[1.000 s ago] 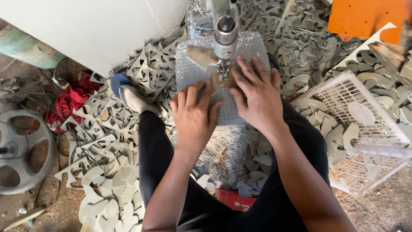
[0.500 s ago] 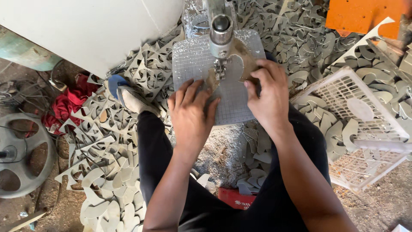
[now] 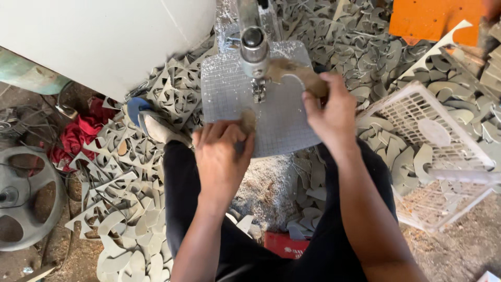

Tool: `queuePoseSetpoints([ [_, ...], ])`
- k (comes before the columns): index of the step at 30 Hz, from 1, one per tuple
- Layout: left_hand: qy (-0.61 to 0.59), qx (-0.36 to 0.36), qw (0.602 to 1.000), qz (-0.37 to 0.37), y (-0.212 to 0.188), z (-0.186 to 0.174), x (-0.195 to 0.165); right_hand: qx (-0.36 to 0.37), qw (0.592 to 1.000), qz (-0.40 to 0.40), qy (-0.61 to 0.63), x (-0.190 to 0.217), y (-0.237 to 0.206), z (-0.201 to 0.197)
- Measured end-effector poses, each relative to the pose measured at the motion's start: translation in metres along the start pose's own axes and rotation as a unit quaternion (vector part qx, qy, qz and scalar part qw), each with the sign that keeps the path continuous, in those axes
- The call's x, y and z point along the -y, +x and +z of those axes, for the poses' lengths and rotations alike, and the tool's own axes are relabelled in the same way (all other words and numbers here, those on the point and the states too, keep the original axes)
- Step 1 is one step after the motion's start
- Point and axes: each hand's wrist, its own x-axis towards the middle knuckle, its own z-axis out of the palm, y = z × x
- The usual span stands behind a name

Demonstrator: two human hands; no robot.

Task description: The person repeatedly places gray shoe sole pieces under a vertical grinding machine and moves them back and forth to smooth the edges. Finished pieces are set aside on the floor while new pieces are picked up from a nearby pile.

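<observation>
Black trousers cover the person's legs (image 3: 182, 209) at the bottom of the view, with a red box (image 3: 284, 245) on the floor between them. Above the knees, the left hand (image 3: 222, 156) lies palm down on the near edge of the worktop (image 3: 229, 89), a grey, grid-marked metal plate; its fingers (image 3: 214, 133) are curled over a small tan offcut (image 3: 248, 121) and press it to the plate. The right hand (image 3: 331, 112) is further up and to the right, its fingers (image 3: 313, 102) pinched shut on a curved tan cutout (image 3: 292, 70), which lies on the plate just right of the saw blade (image 3: 258, 90). The blade comes down from a round metal guide (image 3: 254, 44) at the plate's middle. To the right stands a white plastic basket (image 3: 417, 130) holding a few grey shapes. Grey offcut scraps (image 3: 130, 209) litter the floor all round. At far left lie a red cloth (image 3: 78, 136) and a grey wheel (image 3: 23, 196); at the top, a white panel (image 3: 104, 36) and an orange board (image 3: 433, 18).
</observation>
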Motion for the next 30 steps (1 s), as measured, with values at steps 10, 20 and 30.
queuePoseSetpoints([
  [10,-0.225,0.07,0.964,-0.125,-0.011,-0.05,0.059,-0.087,0.965,0.24,-0.051,-0.063,-0.07,-0.197],
  [20,-0.371,0.5,0.779,0.074,-0.042,-0.063,0.053,0.069,0.972,0.145,0.174,0.031,-0.05,-0.088],
  [30,0.129,0.669,0.732,-0.013,-0.122,0.126,0.05,0.045,0.949,0.013,0.313,0.032,-0.055,0.051],
])
